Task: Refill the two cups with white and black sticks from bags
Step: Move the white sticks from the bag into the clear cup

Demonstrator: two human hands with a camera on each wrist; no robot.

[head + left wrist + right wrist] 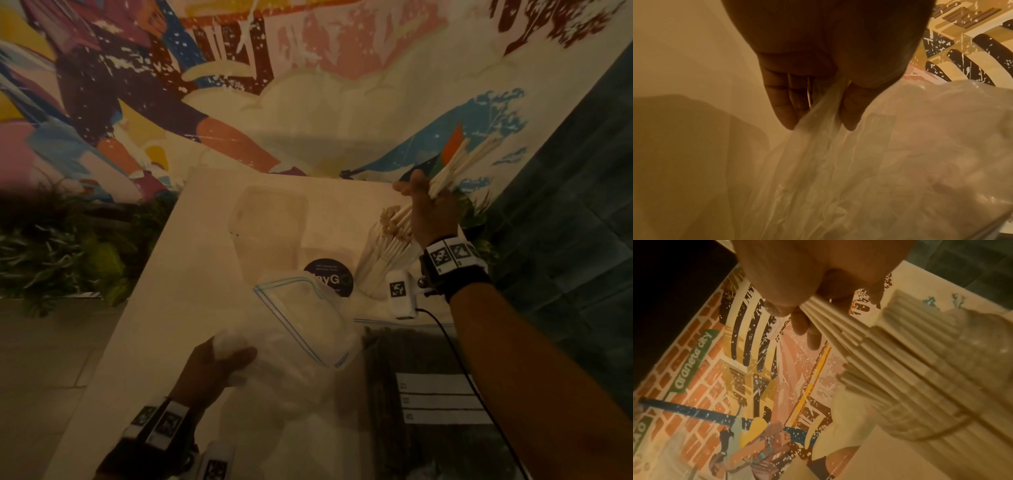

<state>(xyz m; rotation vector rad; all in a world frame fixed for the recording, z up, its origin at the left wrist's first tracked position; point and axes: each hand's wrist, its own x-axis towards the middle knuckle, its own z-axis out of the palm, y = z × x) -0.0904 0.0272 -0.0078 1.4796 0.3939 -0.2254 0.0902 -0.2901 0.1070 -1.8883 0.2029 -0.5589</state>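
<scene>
While my right hand (432,209) grips a fanned bundle of white sticks (460,161), their lower ends sit over the clear cup (383,260), already packed with white sticks, at the table's (178,308) far right. My left hand (212,366) pinches the crumpled clear zip bag (308,325) at its bottom. Beside it lies the bag of black sticks (383,394).
</scene>
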